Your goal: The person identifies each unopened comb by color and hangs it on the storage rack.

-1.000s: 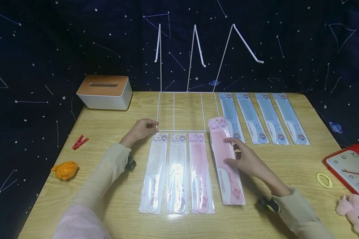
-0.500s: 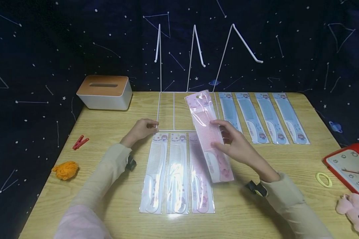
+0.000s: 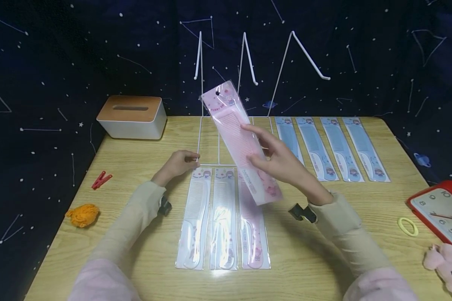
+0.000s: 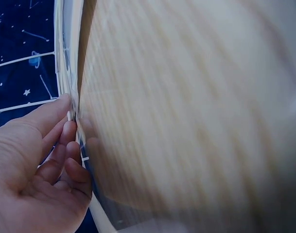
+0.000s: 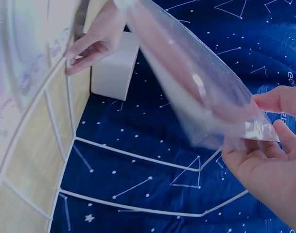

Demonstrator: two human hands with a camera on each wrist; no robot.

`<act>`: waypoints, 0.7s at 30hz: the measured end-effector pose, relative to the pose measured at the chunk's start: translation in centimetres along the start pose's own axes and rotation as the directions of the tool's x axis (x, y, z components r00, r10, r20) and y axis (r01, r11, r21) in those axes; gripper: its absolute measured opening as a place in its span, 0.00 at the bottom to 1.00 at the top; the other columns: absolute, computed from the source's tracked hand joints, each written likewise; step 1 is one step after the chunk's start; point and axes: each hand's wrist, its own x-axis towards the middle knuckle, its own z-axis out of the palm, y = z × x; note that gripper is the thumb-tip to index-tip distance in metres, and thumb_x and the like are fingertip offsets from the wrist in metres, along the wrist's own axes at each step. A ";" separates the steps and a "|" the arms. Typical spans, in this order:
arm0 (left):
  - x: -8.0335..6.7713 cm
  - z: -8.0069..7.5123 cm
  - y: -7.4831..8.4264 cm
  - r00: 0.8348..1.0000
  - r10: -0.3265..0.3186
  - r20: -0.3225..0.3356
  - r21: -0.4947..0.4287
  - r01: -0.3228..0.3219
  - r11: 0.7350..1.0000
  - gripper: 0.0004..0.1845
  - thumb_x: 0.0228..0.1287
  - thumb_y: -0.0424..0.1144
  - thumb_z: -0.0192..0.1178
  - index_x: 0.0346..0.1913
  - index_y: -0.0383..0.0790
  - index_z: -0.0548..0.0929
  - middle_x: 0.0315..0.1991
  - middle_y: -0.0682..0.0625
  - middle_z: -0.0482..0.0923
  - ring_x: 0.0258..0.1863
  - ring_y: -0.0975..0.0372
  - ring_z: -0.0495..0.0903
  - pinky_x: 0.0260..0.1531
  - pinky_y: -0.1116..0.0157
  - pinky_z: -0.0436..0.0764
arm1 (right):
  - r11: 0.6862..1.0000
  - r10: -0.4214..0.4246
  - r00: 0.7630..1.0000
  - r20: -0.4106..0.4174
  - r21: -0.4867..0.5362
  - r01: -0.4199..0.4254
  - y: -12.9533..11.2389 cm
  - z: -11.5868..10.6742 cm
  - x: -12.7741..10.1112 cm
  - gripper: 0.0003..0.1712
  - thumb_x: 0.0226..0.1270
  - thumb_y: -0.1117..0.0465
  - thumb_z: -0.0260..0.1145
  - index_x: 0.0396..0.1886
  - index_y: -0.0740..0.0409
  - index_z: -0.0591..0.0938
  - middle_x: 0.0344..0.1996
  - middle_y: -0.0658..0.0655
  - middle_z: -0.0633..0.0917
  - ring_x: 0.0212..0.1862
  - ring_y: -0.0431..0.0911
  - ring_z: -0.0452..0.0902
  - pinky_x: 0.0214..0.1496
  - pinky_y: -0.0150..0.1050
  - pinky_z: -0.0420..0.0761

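My right hand (image 3: 276,154) grips a pink comb in a clear packet (image 3: 235,129) by its right edge. The packet is raised and tilted, its holed top pointing up and left, over the base of a white wire rack (image 3: 199,140). In the right wrist view the packet (image 5: 196,82) stretches up and left from my fingers. My left hand (image 3: 178,163) pinches the front left corner of the rack, also seen in the left wrist view (image 4: 45,155). Two white packaged combs (image 3: 196,217) and another pink packaged comb (image 3: 253,234) lie in front of the rack.
Several blue packaged combs (image 3: 314,148) lie in a row right of the rack. Three white hooks (image 3: 250,62) rise at its back. A tissue box (image 3: 135,125) stands back left; red clip (image 3: 101,180) and orange yarn (image 3: 82,215) lie left, a red clock (image 3: 442,215) right.
My right hand has lifted the pink comb packet from the table and carried it up and left over the rack, tilting it more. My left hand stays at the rack corner.
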 end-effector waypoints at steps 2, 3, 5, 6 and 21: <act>0.0 0.0 -0.1 1.000 0.011 0.003 0.001 -0.011 1.000 0.20 0.64 0.37 0.61 0.57 0.33 0.78 0.50 0.39 0.79 0.50 0.52 0.75 0.56 0.55 0.74 | 1.000 -0.006 1.000 0.009 0.018 0.006 -0.3 0.2 0.8 0.35 0.61 0.76 0.59 0.68 0.60 0.64 0.67 0.63 0.66 0.54 0.60 0.74 0.45 0.51 0.83; 0.0 0.0 -0.1 1.000 0.016 0.004 -0.001 -0.016 1.000 0.20 0.64 0.37 0.61 0.57 0.32 0.78 0.50 0.39 0.79 0.50 0.51 0.75 0.56 0.55 0.74 | 1.000 -0.009 1.000 0.013 0.026 0.009 -0.4 0.3 1.2 0.35 0.61 0.76 0.59 0.69 0.60 0.64 0.67 0.62 0.66 0.54 0.59 0.74 0.45 0.51 0.83; 0.0 -0.1 -0.1 1.000 0.025 0.006 -0.004 -0.025 1.000 0.20 0.64 0.37 0.61 0.57 0.32 0.78 0.50 0.38 0.79 0.51 0.51 0.75 0.56 0.55 0.74 | 0.999 -0.021 0.999 0.024 0.034 0.020 -0.7 0.5 2.0 0.35 0.61 0.77 0.58 0.69 0.60 0.64 0.67 0.62 0.66 0.55 0.59 0.74 0.45 0.50 0.83; 0.0 -0.1 -0.1 1.000 0.027 0.006 -0.007 -0.027 1.000 0.20 0.64 0.37 0.61 0.57 0.32 0.78 0.50 0.38 0.79 0.51 0.51 0.75 0.56 0.55 0.74 | 0.999 -0.029 0.999 0.030 0.038 0.027 -0.8 0.6 2.3 0.35 0.61 0.77 0.58 0.69 0.60 0.64 0.67 0.62 0.66 0.54 0.58 0.74 0.45 0.50 0.83; 0.1 -0.1 -0.2 1.000 0.025 0.012 0.006 -0.025 1.000 0.20 0.64 0.37 0.61 0.56 0.32 0.78 0.49 0.39 0.79 0.48 0.52 0.76 0.52 0.56 0.76 | 0.999 -0.034 0.997 0.072 0.008 0.034 -0.7 1.0 5.4 0.37 0.61 0.77 0.57 0.70 0.59 0.62 0.65 0.64 0.67 0.50 0.56 0.74 0.42 0.46 0.84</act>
